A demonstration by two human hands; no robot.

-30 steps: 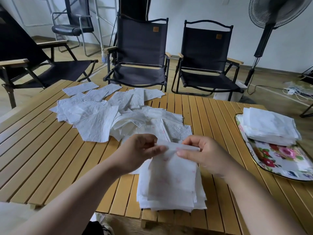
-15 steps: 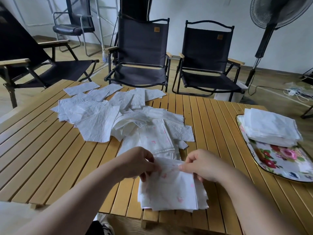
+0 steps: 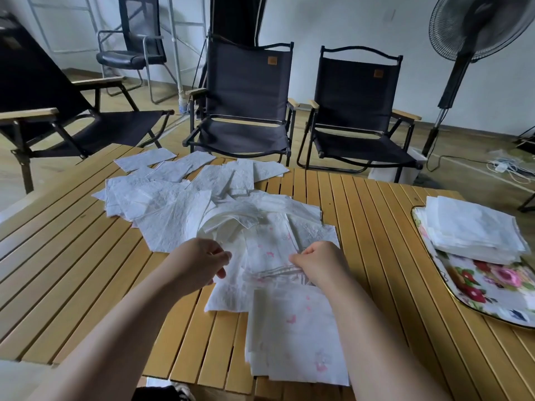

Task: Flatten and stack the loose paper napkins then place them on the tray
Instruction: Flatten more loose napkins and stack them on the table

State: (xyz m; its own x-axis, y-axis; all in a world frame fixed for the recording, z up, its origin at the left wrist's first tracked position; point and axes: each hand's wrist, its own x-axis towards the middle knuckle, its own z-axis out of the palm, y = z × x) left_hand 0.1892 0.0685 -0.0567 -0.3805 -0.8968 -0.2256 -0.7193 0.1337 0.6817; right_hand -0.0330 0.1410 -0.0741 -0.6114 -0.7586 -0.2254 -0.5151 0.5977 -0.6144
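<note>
A napkin (image 3: pixel 275 272) with faint pink marks sits just beyond the middle of the tabletop's near edge, blurred and crumpled. The right hand (image 3: pixel 320 263) pinches its right end with curled fingers (image 3: pixel 298 260). The left hand (image 3: pixel 197 263) hovers at the napkin's left side with its fingers bent inward over a plain white sheet (image 3: pixel 228 296); I cannot tell whether they grip anything. Directly below the hands, a flattened stack (image 3: pixel 295 337) of pink-printed napkins lies at the near edge of the tabletop (image 3: pixel 370 227), its lowest corner reaching that edge, and the plain white sheet is tucked partly under its far left corner. Beyond the hands, the loose napkins (image 3: pixel 173 209) spread in an overlapping heap from the middle of the tabletop toward the far left corner, some flat, some folded or curled up. At the right edge rests a flowered tray (image 3: pixel 492 296) with a dark rim, and a second neat pile (image 3: pixel 474 230) of white napkins sits on its far half, well apart from the hands. Past the far edge stand two black folding chairs (image 3: pixel 246 96) facing the tabletop, with a third reclined chair (image 3: pixel 43 105) off the left corner and an office chair (image 3: pixel 136 39) further back. A black standing fan (image 3: pixel 474 30) rises beyond the far right corner.
</note>
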